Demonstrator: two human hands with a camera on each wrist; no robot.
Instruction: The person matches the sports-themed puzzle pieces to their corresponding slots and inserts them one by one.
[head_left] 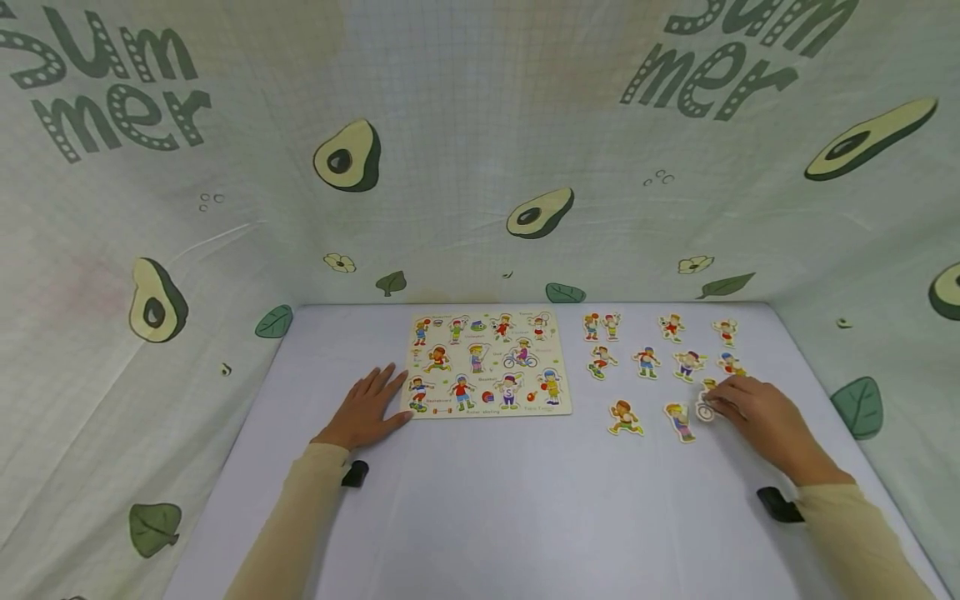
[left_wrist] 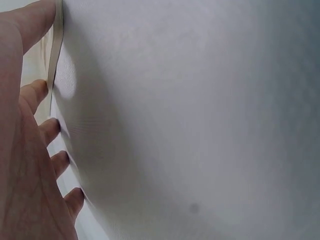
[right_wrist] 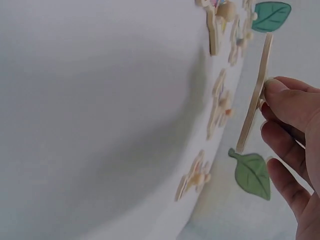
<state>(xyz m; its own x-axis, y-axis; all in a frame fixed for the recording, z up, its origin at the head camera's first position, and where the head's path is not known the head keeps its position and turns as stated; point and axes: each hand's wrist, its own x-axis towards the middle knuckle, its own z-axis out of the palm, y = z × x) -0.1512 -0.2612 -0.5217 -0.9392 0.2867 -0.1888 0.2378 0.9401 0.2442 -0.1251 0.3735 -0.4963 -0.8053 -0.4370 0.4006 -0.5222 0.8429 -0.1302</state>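
Note:
My left hand (head_left: pixel 366 408) rests on the table with its fingers spread, thumb and index fingertip right at the left edge of a wooden puzzle board (head_left: pixel 459 360). Pictures of children playing sports cover this board. At the right side, my right hand (head_left: pixel 765 425) pinches a bicycle puzzle piece (head_left: pixel 705 406) between thumb and fingers. The right wrist view shows that piece (right_wrist: pixel 254 95) edge-on and raised off the table, its knob mostly hidden by the fingertips. Just left of it lies a puzzle piece of a child in purple trousers (head_left: pixel 679 422).
Several more loose pieces lie right of the board, among them a running child (head_left: pixel 624 417), a skateboarder (head_left: pixel 601 362) and a roller skater (head_left: pixel 647 362). A piece with a blue cap (head_left: pixel 729 363) lies just beyond my right hand. Avocado-print cloth (head_left: pixel 450 250) walls the table's back and sides.

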